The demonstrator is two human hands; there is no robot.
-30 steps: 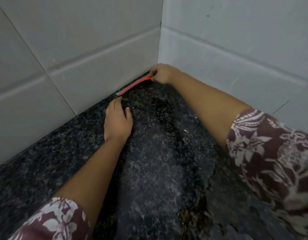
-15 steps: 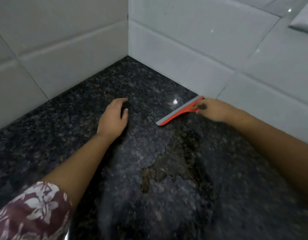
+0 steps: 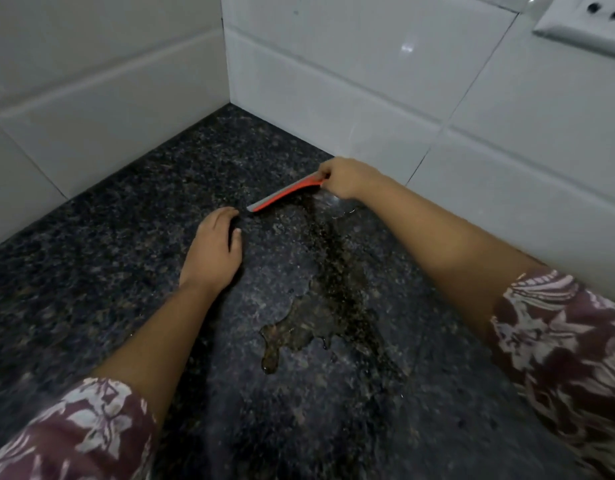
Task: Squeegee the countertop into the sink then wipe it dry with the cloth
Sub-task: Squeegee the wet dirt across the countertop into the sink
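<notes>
The right hand (image 3: 347, 178) gripped 1 end of the orange squeegee (image 3: 282, 197), blade on the countertop (image 3: 108, 254) at the puddle's (image 3: 309, 323) far end, likely to drag it, while the left hand (image 3: 212, 251) rested flat, probably bracing.

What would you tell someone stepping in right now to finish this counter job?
Right hand: grips the red squeegee by its end, blade down on the countertop near the tiled wall.
Left hand: rests open on the countertop, beside the blade's free end.
Water: a puddle and a wet streak lie on the near side of the blade.
Done: squeegeeing is under way, not finished.
Left: pull the water to the sink, then wipe dry. Sink and cloth are out of view.
</notes>
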